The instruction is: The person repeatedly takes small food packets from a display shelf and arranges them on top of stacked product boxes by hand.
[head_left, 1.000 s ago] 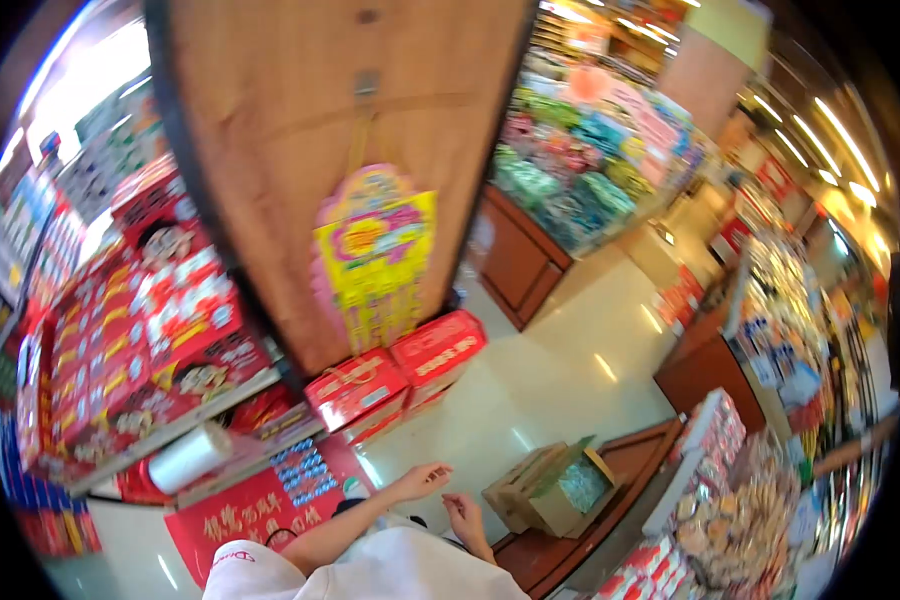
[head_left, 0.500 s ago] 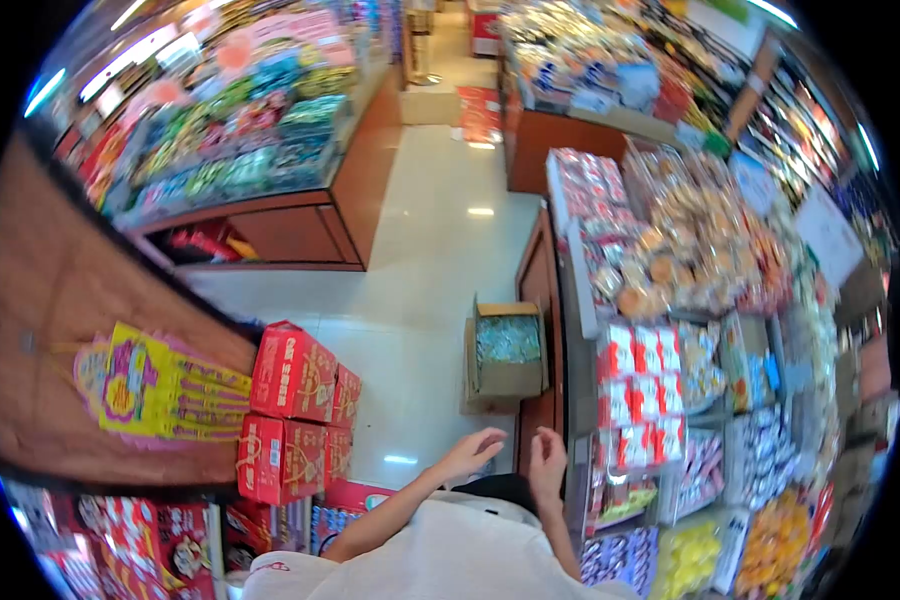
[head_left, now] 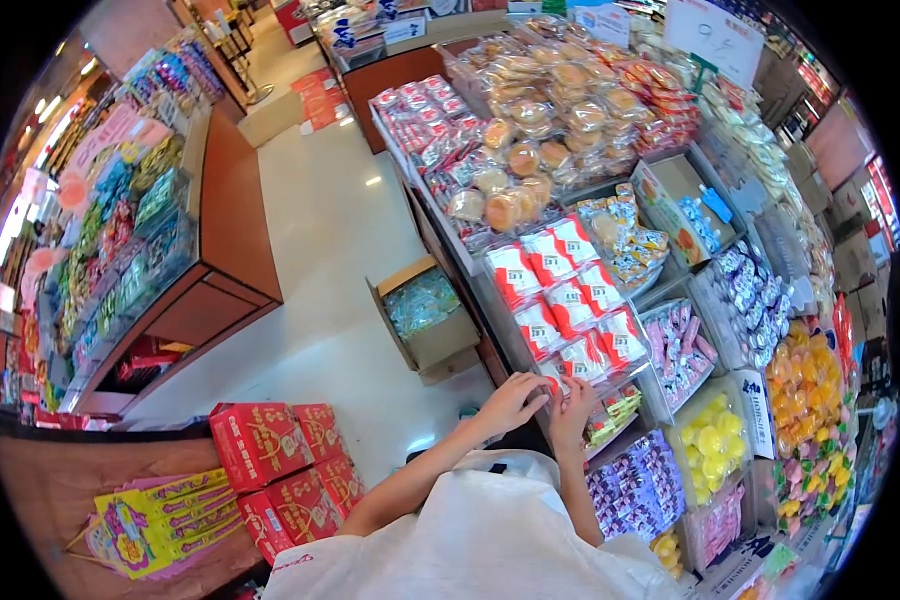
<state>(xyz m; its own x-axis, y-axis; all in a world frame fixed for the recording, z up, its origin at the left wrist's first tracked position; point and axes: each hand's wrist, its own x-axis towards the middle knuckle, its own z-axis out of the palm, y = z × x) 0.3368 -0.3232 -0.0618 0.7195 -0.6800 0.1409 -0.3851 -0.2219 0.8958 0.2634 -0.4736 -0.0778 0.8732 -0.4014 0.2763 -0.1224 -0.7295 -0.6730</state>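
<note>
My left hand (head_left: 513, 402) reaches in from the left to the near edge of a bin of red-and-white packets (head_left: 573, 305). Its fingers are bent and pressed together at that edge. Close beside it on the right, my right hand (head_left: 571, 408) is raised with curled fingers. The fingertips of both hands nearly meet by a small red-and-white patch at the nearest packets; what they grip is too small to make out. Just below the right hand's side lie yellow-green wrapped sweets (head_left: 613, 415) and purple packets (head_left: 635, 480).
An open cardboard box (head_left: 440, 335) stands on the floor left of the display. Red boxes (head_left: 270, 440) are stacked at the lower left. Behind are packaged round cakes (head_left: 560, 120), and a brown counter (head_left: 225, 220) stands across the aisle. Yellow sweets (head_left: 713, 448) are at the right.
The view has swung right toward the sweets display. My hands, apart over the floor and the display's edge before, are now close together at the red-and-white packets.
</note>
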